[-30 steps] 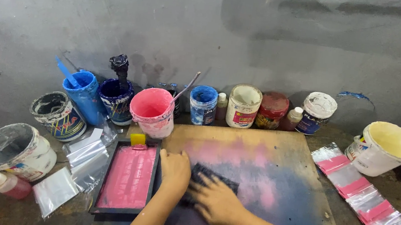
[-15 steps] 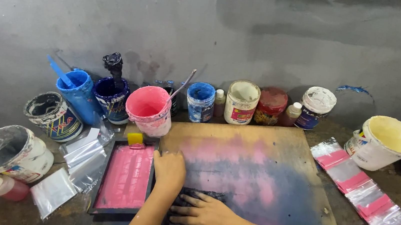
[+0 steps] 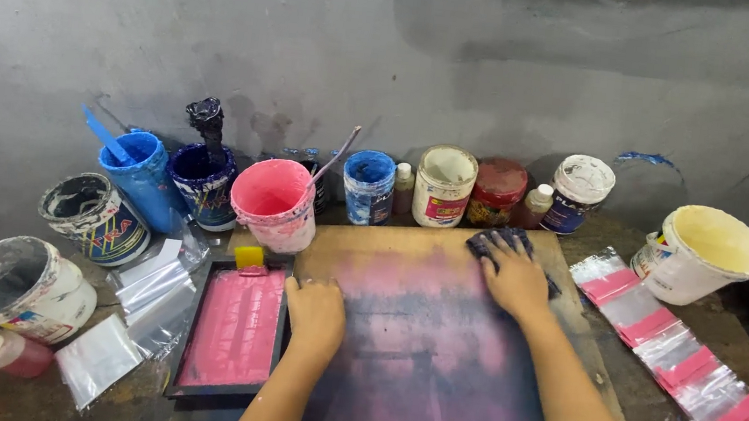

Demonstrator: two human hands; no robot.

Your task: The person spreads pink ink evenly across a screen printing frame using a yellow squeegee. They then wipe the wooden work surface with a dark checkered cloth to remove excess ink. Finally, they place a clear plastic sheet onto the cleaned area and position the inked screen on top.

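Note:
A wooden board (image 3: 414,356) stained pink and dark blue lies flat in front of me. My right hand (image 3: 514,278) presses a dark blue rag (image 3: 493,241) onto the board's far right corner. Flat on the board's left edge rests my left hand (image 3: 316,312), fingers together, holding nothing. Just left of it lies a small black-framed printing screen (image 3: 234,328) coated in pink ink, with a yellow piece (image 3: 249,256) at its far end.
Ink pots line the wall: a pink bucket (image 3: 277,202) with a stick, blue tubs (image 3: 145,177), a white jar (image 3: 443,184), a red-lidded jar (image 3: 496,191). A cream bucket (image 3: 701,252) stands at right. Clear bags with pink print (image 3: 678,353) lie right, plain bags (image 3: 149,293) left.
My right hand has swept the rag from the board's near left area, beside my left hand, up to the far right corner. The left hand has stayed on the board's edge.

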